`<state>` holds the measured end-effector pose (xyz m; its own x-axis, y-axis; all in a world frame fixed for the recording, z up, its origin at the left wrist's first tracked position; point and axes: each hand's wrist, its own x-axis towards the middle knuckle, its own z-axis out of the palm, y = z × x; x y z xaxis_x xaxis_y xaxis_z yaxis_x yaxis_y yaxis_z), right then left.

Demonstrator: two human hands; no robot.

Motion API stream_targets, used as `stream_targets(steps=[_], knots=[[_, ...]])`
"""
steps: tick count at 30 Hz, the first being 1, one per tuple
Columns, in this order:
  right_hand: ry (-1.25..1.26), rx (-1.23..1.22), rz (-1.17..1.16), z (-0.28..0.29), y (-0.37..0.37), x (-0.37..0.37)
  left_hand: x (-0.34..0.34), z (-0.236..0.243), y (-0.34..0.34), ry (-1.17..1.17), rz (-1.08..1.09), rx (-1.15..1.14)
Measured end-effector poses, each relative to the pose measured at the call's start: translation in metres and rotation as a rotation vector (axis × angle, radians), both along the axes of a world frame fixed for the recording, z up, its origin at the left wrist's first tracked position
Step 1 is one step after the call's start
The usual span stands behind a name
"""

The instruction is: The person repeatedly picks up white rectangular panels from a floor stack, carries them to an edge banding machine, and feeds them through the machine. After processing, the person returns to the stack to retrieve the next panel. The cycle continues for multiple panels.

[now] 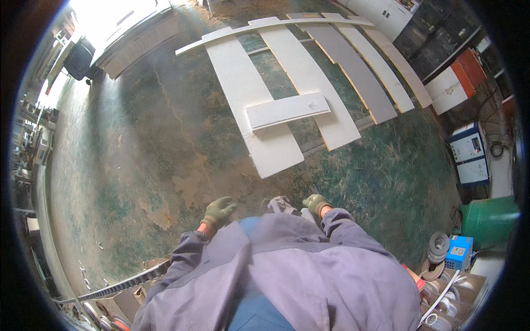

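Note:
Both of my hands wear olive-green work gloves. My left hand [219,212] hangs low in front of the left side of my body, its fingers loosely apart, with nothing visible in it. On the other side, my right hand [316,203] is closed; a pale edge shows beside its fingers, too small to make out. Grey bunched fabric [281,204] appears between the hands. Farther ahead, long white boards [240,71] lie side by side, with a short white panel [287,111] across two of them. Neither hand touches the boards.
A long narrow white strip [276,23] crosses the boards' far ends. Beyond them lies a grey board [353,69]. To the right stand a white-and-blue machine [468,153], a green cylinder [488,222] and a blue box [458,251]. Rolls of edging [439,246] sit behind at right.

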<state>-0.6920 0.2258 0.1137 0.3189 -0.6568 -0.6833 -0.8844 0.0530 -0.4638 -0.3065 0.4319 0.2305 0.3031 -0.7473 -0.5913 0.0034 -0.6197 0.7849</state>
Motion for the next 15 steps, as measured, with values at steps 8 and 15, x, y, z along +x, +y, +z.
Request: stream_targets(steps=[8,15], knots=[[-0.358,0.181,-0.363,-0.064,-0.07,0.041,0.062,-0.029,-0.078,-0.132,-0.093,0.025],[-0.421,0.283,-0.799,-0.023,-0.121,0.109,0.215,-0.072,-0.191,-0.106,0.143,-0.026]])
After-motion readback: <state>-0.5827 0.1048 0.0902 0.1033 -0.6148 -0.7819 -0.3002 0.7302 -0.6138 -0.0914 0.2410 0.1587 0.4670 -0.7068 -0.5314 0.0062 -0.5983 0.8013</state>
